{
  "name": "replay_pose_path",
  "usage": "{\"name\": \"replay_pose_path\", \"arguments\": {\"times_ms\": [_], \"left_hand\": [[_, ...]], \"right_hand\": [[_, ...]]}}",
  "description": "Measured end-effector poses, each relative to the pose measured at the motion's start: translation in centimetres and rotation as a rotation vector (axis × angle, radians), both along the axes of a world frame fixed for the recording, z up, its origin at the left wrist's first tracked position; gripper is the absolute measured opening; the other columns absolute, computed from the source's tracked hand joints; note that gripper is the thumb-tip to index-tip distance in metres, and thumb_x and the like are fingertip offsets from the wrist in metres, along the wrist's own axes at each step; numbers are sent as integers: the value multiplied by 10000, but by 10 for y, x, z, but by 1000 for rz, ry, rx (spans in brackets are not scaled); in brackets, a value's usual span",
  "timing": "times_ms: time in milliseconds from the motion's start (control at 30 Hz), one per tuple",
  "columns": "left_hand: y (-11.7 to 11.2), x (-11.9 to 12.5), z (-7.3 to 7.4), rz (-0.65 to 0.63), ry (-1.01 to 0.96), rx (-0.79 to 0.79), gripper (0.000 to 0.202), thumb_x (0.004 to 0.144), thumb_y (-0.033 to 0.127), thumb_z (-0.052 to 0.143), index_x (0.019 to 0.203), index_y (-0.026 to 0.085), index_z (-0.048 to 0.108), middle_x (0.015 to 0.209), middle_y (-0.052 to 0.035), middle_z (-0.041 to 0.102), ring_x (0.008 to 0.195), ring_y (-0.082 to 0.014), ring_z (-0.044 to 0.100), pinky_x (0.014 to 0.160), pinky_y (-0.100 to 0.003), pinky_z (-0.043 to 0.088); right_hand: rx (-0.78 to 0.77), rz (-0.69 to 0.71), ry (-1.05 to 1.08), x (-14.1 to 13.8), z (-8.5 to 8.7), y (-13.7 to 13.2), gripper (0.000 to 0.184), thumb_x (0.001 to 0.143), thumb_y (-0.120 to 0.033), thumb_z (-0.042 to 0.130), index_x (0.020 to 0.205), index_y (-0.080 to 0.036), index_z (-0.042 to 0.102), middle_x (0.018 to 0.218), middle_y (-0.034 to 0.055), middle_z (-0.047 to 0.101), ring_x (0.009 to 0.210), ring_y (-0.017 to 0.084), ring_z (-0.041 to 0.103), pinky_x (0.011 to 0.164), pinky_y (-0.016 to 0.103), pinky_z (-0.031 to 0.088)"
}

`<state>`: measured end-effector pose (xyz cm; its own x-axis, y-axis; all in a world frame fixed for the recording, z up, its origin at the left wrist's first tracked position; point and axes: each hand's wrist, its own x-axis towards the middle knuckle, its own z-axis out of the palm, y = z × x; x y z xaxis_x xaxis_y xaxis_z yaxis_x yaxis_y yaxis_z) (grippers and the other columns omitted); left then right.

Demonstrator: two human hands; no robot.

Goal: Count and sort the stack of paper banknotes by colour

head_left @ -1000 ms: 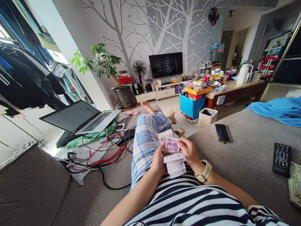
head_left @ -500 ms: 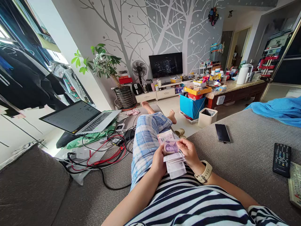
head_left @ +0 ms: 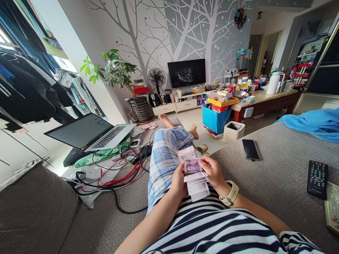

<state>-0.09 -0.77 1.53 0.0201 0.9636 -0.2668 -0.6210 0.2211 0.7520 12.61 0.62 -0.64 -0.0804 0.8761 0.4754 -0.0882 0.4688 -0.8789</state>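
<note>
Over my lap I hold a fanned stack of purple banknotes (head_left: pixel 194 167) marked with a 5. My left hand (head_left: pixel 179 180) is closed on the stack's left side, thumb on top. My right hand (head_left: pixel 214 172), with a pale watch (head_left: pixel 231 194) on its wrist, pinches the upper right corner of the top note. The lower ends of several notes (head_left: pixel 198 190) hang staggered toward my striped shirt (head_left: pixel 222 229). More notes (head_left: pixel 186 153) show just beyond, above my blue checked trousers (head_left: pixel 164 155); whether they belong to the same stack I cannot tell.
On my left are an open laptop (head_left: pixel 92 134) and tangled cables (head_left: pixel 127 173). A phone (head_left: pixel 250 149), a remote control (head_left: pixel 317 179) and a blue cloth (head_left: pixel 315 123) lie on the sofa to my right. Beyond stand a bin (head_left: pixel 234 132) and a cluttered table (head_left: pixel 267 102).
The top banknote and the fingers of my right hand have shifted very slightly. The television picture has changed. Both hands keep their grip.
</note>
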Motion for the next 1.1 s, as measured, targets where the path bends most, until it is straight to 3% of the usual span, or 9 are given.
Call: {"name": "replay_pose_path", "arguments": {"times_ms": [333,533,833,1100], "left_hand": [[0,0,-2,22,11,-30,197,780,266,583,841,103,673,764,-102,731,661,-203,688,693,-323,555],[0,-2,-1,-73,-97,-25,287,785,289,590,995,110,670,823,-105,737,811,-254,708,807,-376,546],[2,-2,-2,-59,-112,-37,334,812,276,538,1056,78,650,901,-141,738,866,-258,708,822,-368,545],[-2,-3,-1,-23,-24,-51,300,750,239,612,1014,101,648,746,-96,718,612,-218,678,666,-350,546]], "right_hand": [[-1,14,-7,0,-1,1,315,898,-426,521,692,-188,527,578,-37,414,539,119,359,513,253,282],[13,22,32,0,0,-1,357,912,-443,512,654,-196,488,558,-43,379,522,115,344,511,258,273],[-24,108,94,-2,-3,0,370,926,-472,484,728,-182,600,481,-19,546,466,122,489,546,264,373],[-117,-81,94,-2,-6,9,281,794,-430,665,716,-199,525,574,-38,513,525,118,462,510,243,365]]}}
